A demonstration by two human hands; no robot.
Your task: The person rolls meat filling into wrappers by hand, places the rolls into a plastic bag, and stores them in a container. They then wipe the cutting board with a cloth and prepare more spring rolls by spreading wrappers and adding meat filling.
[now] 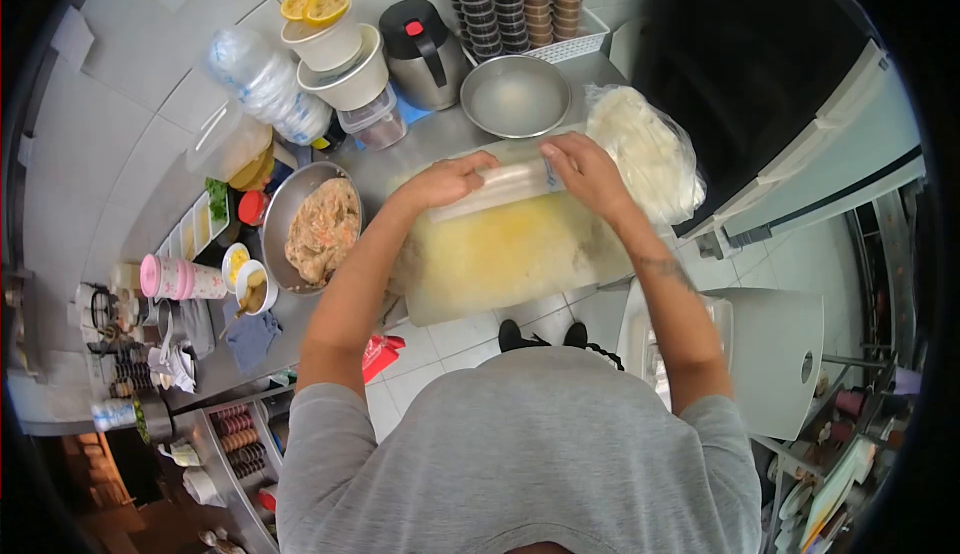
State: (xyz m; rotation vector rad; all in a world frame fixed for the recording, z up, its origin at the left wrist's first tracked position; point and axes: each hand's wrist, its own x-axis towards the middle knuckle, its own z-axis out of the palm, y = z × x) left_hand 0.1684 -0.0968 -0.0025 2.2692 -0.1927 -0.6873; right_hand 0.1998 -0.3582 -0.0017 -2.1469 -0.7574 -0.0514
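A pale roll of what looks like plastic wrap or a bag (500, 188) lies across the far part of a yellow-stained cutting board (500, 264). My left hand (450, 180) is closed on the roll's left end, fingers pressed together. At its right end, my right hand (585, 169) pinches the roll between thumb and fingers. Left of the board stands a metal bowl (279, 254) with a minced orange-pink mixture (322, 232). A clear bag of white, flat-looking pieces (645, 154) sits right of my right hand. Beyond the board is a round metal pan (515, 97).
Behind the board stand a steel jug (424, 54), stacked white tubs (345, 69) and a basket (575, 47) of small lidded cups. Small bowls (255, 287), a pink cup (165, 277) and a blue cloth (252, 339) lie along the left counter. A dark appliance stands at right.
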